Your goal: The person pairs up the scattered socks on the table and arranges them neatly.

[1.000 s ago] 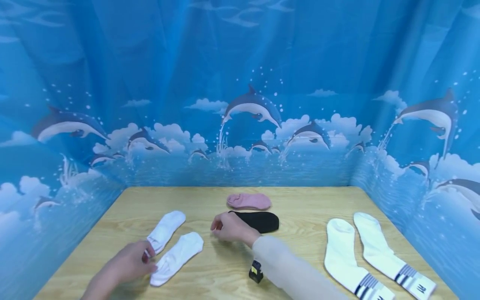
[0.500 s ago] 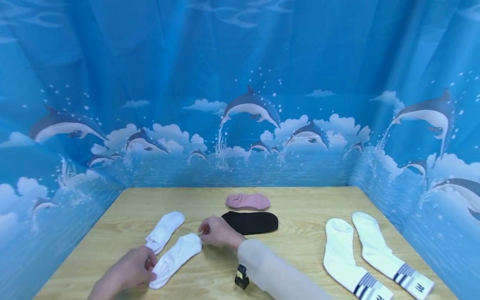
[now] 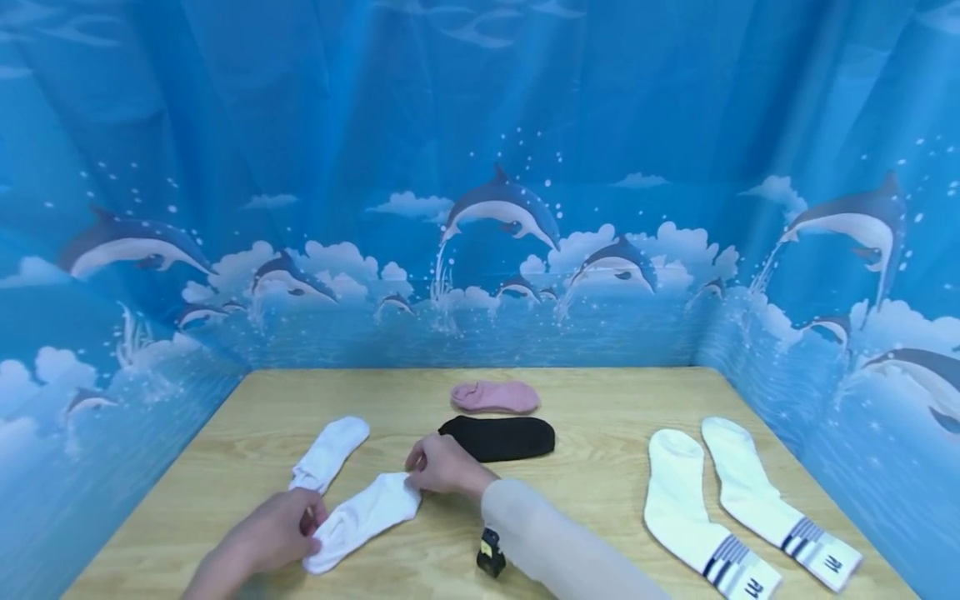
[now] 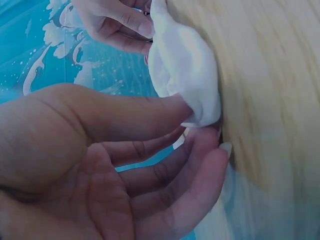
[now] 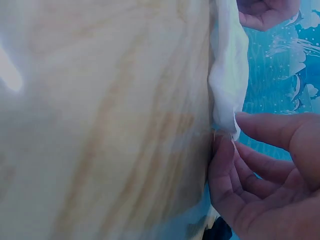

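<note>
A short white ankle sock (image 3: 367, 518) lies stretched between both hands on the left part of the table. My left hand (image 3: 281, 532) pinches its near end; in the left wrist view the thumb (image 4: 170, 111) presses on the white cloth with fingertips beneath. At the sock's far end, my right hand (image 3: 446, 467) pinches the tip between thumb and fingers, as the right wrist view shows with the thumb (image 5: 255, 125) against the fabric. A second white ankle sock (image 3: 332, 450) lies flat just beyond the left hand, its near end partly hidden by it.
Beyond the right hand lie a black sock (image 3: 506, 438) and a pink sock (image 3: 495, 397). Two long white striped socks, one nearer (image 3: 678, 492) and one farther right (image 3: 750, 475), lie at the right. A dolphin-print curtain (image 3: 480, 208) surrounds the wooden table (image 3: 585, 517).
My right hand has come left and nearer to the white ankle sock and now pinches its far end. That end has shifted slightly right. The left hand has moved slightly right and stays at the near end.
</note>
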The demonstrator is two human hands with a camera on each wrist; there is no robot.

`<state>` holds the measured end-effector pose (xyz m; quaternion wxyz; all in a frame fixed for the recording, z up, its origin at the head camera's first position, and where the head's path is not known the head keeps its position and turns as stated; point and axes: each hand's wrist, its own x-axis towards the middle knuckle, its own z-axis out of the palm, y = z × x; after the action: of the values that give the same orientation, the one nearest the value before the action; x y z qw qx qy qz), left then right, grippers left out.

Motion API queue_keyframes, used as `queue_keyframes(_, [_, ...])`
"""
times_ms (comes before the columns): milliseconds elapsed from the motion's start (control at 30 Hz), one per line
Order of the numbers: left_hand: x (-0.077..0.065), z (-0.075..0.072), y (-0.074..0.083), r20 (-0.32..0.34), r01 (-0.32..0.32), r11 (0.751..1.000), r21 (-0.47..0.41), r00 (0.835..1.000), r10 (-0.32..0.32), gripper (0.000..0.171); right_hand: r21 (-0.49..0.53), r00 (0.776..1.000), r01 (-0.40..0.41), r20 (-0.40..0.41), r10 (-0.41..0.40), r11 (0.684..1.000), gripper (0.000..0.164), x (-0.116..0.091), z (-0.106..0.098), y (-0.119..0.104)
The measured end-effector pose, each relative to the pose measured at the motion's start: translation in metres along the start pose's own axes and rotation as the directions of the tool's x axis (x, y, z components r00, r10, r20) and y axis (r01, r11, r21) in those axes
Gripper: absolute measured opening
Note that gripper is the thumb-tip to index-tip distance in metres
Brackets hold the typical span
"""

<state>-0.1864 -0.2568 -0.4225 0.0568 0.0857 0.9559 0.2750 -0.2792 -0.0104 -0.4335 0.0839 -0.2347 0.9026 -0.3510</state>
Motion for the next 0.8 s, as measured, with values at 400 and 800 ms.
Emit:
queue_keyframes(400, [0.003, 0.005, 0.008, -0.031, -0.01, 0.999, -0.046, 0.999, 0.008, 0.017, 0.012, 0.997, 0.037, -0.065, -0.036, 0.999, 0.012, -0.018, -0.007, 0.009])
queue_keyframes(800, [0.019, 0.007, 0.034, -0.136, -0.061, 0.997, -0.044, 0.989, 0.054, 0.012, 0.056, 0.984, 0.081, -0.166, -0.07, 0.995, 0.007, -0.033, -0.032, 0.015])
